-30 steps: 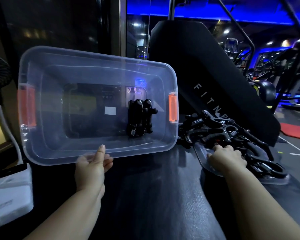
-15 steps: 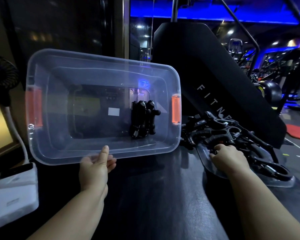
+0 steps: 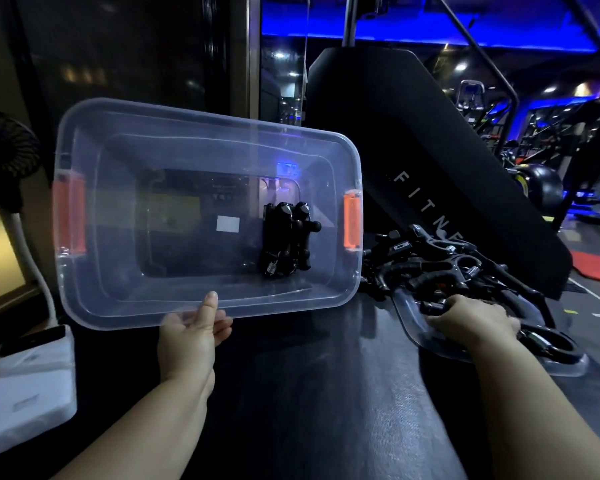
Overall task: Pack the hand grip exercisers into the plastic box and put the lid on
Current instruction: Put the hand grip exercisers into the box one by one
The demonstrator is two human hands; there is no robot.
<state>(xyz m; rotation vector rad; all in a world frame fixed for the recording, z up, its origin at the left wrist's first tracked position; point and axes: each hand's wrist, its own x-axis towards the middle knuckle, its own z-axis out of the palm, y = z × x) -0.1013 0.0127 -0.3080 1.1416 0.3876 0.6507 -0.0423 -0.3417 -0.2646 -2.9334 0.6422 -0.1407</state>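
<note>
The clear plastic box [image 3: 187, 150] with orange latches is tipped up on its side, its open face toward me. My left hand [image 3: 191, 337] holds its near rim, thumb on the front and fingers behind. A few black hand grip exercisers [image 3: 286, 244] lie bunched in the box near its right end. To the right of the box, a pile of black hand grip exercisers [image 3: 447, 265] sits on the clear lid [image 3: 568, 367]. My right hand [image 3: 471, 318] is at the pile's near edge, fingers curled round a black handle.
Everything rests on a dark padded bench [image 3: 309, 393]. A black slanted pad marked FITNE [image 3: 413, 133] rises behind the pile. At the left are a white box-shaped device [image 3: 28, 382] and a small fan [image 3: 4, 157]. Gym machines stand far right.
Box and hands keep almost the same pose. The whole scene has shifted slightly right in view, and my right hand has settled a little deeper into the pile.
</note>
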